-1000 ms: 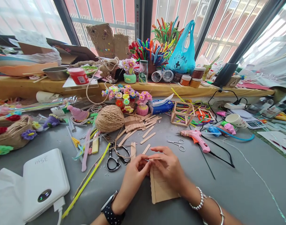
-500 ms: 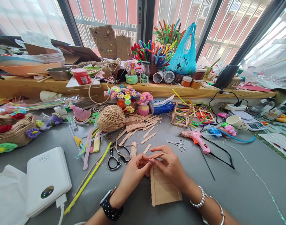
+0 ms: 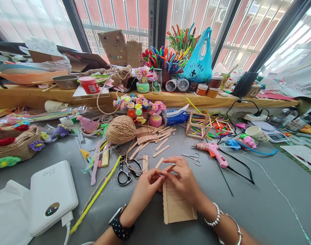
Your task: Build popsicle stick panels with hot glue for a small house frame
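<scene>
A flat panel of craft sticks (image 3: 179, 208), laid side by side with a stick along its left edge, lies below my hands. At its far end my right hand (image 3: 186, 180) pinches a single craft stick (image 3: 170, 167) between thumb and fingers. My left hand (image 3: 148, 183) has its fingertips closed at the same stick's left end, touching my right thumb. The fingers hide part of the stick and the panel's upper left corner. Loose craft sticks (image 3: 161, 152) lie just beyond, next to a bundle of sticks (image 3: 146, 134).
Black-handled scissors (image 3: 124, 177) lie left of my hands. Small silver scissors (image 3: 196, 159) and a pink glue gun (image 3: 214, 153) with its cord are to the right. A twine ball (image 3: 121, 129), a stick frame (image 3: 198, 125) and a white power bank (image 3: 53, 197) stand around.
The single stick has tilted up a little at its right end as my right fingers shifted slightly. The panel has turned or tipped very slightly; my left hand is nearly still.
</scene>
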`<state>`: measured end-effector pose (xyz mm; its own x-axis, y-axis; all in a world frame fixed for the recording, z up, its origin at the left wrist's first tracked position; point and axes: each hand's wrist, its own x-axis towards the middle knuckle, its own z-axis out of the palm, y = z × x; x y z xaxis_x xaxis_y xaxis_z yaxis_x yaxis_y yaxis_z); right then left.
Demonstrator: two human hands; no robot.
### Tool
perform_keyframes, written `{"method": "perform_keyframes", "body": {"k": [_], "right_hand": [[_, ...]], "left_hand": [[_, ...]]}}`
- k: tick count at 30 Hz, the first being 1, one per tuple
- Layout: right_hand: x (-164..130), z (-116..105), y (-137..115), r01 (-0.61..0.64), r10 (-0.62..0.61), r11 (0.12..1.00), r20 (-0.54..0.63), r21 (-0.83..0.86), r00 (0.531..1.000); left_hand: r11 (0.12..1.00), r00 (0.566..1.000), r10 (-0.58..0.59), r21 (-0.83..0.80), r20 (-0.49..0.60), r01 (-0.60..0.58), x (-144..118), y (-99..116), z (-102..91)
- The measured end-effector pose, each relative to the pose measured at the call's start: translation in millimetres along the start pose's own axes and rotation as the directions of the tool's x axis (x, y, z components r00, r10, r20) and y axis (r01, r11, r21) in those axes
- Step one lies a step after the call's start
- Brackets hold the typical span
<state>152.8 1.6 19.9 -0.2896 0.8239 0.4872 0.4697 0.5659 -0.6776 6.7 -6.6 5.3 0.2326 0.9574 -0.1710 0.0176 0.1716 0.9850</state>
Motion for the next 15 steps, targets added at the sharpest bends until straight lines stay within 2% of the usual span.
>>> {"method": "perform_keyframes", "body": {"k": [4,9,15], "right_hand": [[0.1,-2.0,-2.7,-0.010,0.010,1.000,0.021,0.006,1.000],[2.2,-14.6,0.9,-0.010,0.010,1.000,0.121,0.005,0.993],[3.5,-28.4,16.6,-0.127,0.143,0.989,0.253,-0.078,0.957]], "left_hand": [[0.999,1.000,-0.009,-0.043,-0.005,0.009,1.2,2.0,-0.2],[0.998,1.000,0.006,-0.058,0.002,-0.006,1.4,-1.0,-2.2],[0.998,0.998,0.001,-0.056,-0.070,-0.005,-1.2,-0.7,-3.7]]}}
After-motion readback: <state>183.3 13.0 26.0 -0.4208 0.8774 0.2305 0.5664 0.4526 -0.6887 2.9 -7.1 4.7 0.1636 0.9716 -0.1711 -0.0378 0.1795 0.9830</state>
